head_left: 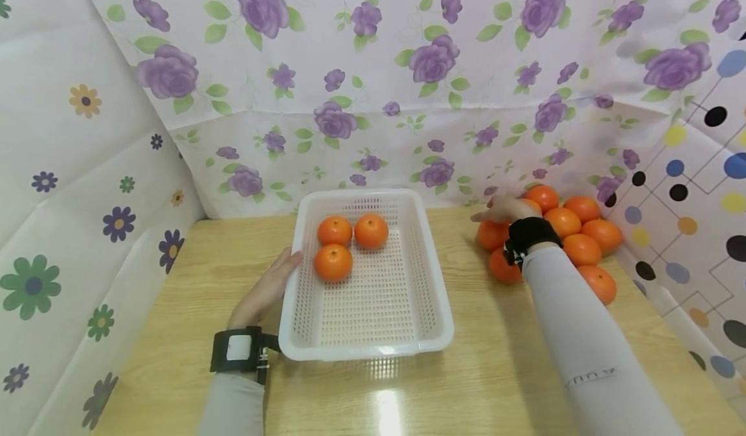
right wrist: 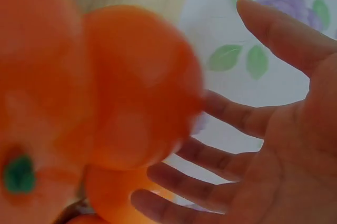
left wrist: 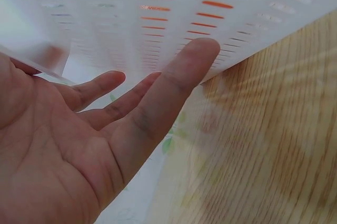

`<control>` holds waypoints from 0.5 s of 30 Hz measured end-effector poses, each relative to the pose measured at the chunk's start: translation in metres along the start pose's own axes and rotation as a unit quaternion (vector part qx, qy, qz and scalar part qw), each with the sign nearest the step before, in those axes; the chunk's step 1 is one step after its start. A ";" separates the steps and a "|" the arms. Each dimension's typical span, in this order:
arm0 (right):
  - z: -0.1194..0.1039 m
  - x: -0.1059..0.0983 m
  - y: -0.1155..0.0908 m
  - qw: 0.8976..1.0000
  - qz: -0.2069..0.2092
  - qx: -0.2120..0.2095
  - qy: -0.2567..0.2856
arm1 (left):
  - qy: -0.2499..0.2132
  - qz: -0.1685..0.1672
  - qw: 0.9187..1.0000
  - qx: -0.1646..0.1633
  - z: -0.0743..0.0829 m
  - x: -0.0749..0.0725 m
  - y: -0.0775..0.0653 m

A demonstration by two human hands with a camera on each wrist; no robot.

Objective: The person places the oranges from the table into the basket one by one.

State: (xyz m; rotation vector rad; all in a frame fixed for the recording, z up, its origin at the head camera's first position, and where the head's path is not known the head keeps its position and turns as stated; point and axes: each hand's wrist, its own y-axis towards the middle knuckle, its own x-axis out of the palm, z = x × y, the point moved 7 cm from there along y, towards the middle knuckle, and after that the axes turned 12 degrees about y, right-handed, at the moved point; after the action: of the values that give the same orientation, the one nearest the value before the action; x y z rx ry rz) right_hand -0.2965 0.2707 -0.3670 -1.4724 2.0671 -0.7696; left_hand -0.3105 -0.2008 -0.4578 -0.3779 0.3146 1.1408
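Note:
A white plastic basket [head_left: 434, 274] with perforated walls sits on the wooden table, and three oranges [head_left: 333, 263] lie in its far left part. My left hand [head_left: 268, 290] is at the basket's left side, fingertips at the rim. In the left wrist view its fingers are extended and the thumb [left wrist: 184, 71] lies against the slotted wall. Over on the right, my right hand [head_left: 504, 209] reaches over the far left edge of a group of oranges [head_left: 581, 249]. The right wrist view shows its fingers spread, fingertips right at one orange [right wrist: 142, 87].
Floral cloth [head_left: 361, 144] hangs behind the table [head_left: 466, 371]. Cloth with flowers [head_left: 87, 183] borders the left side, and dotted cloth [head_left: 688, 222] stands close beside the group of oranges on the right.

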 end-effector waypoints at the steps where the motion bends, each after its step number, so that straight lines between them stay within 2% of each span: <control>1: -0.001 -0.002 0.001 1.000 0.013 0.000 -0.024 | 0.000 -0.001 1.000 0.001 0.000 0.000 0.000; 6: -0.001 -0.005 0.010 0.998 -0.007 0.006 -0.059 | -0.002 -0.004 1.000 0.001 0.002 0.001 0.001; 9: 0.000 -0.006 0.016 0.994 -0.050 0.004 -0.093 | 0.000 -0.004 1.000 -0.002 0.003 0.002 0.002; 14: -0.001 -0.008 0.021 0.984 -0.069 -0.028 -0.160 | 0.008 -0.004 1.000 -0.007 0.005 0.004 0.003; 15: 0.000 -0.006 0.020 0.989 -0.082 -0.029 -0.118 | 0.009 -0.004 1.000 -0.007 0.006 0.004 0.004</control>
State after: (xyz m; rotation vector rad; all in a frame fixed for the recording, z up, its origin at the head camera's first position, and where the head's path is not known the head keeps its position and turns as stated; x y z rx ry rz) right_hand -0.3083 0.2813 -0.3806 -1.6947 1.8223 -0.5669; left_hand -0.3121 -0.1937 -0.4548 -0.4011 0.3209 1.1325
